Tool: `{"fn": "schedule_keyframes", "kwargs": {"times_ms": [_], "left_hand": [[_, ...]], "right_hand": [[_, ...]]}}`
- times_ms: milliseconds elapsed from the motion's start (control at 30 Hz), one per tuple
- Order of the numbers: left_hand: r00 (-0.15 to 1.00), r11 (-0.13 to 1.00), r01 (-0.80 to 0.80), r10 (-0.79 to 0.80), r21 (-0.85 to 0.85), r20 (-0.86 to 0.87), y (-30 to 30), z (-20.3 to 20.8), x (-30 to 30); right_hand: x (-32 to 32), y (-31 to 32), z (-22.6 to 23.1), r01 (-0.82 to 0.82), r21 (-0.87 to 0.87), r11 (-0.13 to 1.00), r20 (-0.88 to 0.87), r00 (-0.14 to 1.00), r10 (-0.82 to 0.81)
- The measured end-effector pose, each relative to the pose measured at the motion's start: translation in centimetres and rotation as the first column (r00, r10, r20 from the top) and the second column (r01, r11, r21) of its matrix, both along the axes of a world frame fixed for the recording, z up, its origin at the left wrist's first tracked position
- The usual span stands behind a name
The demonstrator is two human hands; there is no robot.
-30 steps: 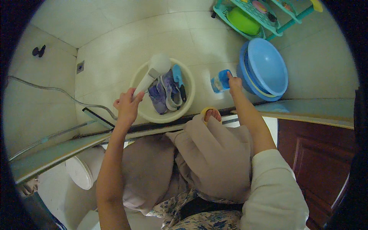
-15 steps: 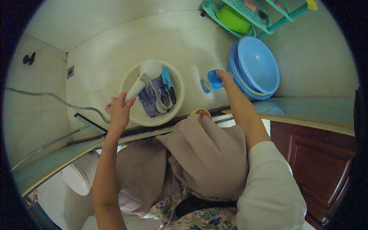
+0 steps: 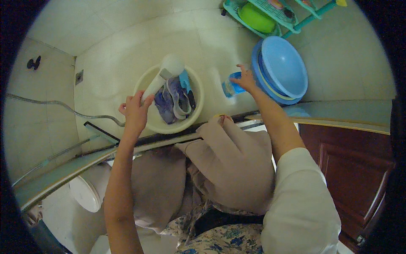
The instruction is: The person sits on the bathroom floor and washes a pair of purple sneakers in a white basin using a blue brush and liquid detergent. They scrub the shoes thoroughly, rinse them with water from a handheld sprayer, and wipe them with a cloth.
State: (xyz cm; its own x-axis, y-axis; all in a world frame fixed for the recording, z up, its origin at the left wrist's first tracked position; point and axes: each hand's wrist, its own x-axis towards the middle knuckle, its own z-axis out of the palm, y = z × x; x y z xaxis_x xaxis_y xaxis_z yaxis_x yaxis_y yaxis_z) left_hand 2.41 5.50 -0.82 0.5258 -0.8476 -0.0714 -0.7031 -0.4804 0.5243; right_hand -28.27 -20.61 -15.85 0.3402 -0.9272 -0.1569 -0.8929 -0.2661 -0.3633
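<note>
My left hand (image 3: 136, 111) grips the handle of a white shower head (image 3: 172, 65), which hangs over a cream basin (image 3: 170, 128). A pair of purple-grey shoes (image 3: 165, 106) lies in the basin. Beside them is a light-blue and dark tool, perhaps a brush (image 3: 185, 82). On the floor right of the basin sits a blue, partly clear container (image 3: 229, 89), a bottle or jar. Over its blue end is my right hand (image 3: 247, 79), fingers spread and apart; whether it still touches the container I cannot tell.
Stacked blue basins (image 3: 284, 65) stand to the right, below a green rack (image 3: 277, 19). A grey hose (image 3: 63, 106) runs in from the left. A squeegee (image 3: 101, 133) lies near a raised sill. Behind the sill is a dark red cabinet door (image 3: 351, 178).
My right hand's fingers have opened from around the blue container, which stays on the floor. My left hand still holds the shower head. The whole view has shifted slightly.
</note>
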Motion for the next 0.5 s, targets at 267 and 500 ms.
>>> {"fn": "schedule_keyframes", "kwargs": {"times_ms": [267, 500], "left_hand": [[0.999, 0.997, 0.022, -0.025, 0.077, 0.037, 0.7, -1.2, 1.0], [1.000, 0.994, 0.026, -0.027, 0.109, 0.012, 0.8, -1.7, 1.2]], "right_hand": [[-1.1, 0.6, -0.3, -0.100, 0.155, 0.983, -0.254, 0.957, 0.137], [-3.9, 2.6, 0.1, -0.063, 0.042, 0.997, -0.415, 0.907, 0.075]]}}
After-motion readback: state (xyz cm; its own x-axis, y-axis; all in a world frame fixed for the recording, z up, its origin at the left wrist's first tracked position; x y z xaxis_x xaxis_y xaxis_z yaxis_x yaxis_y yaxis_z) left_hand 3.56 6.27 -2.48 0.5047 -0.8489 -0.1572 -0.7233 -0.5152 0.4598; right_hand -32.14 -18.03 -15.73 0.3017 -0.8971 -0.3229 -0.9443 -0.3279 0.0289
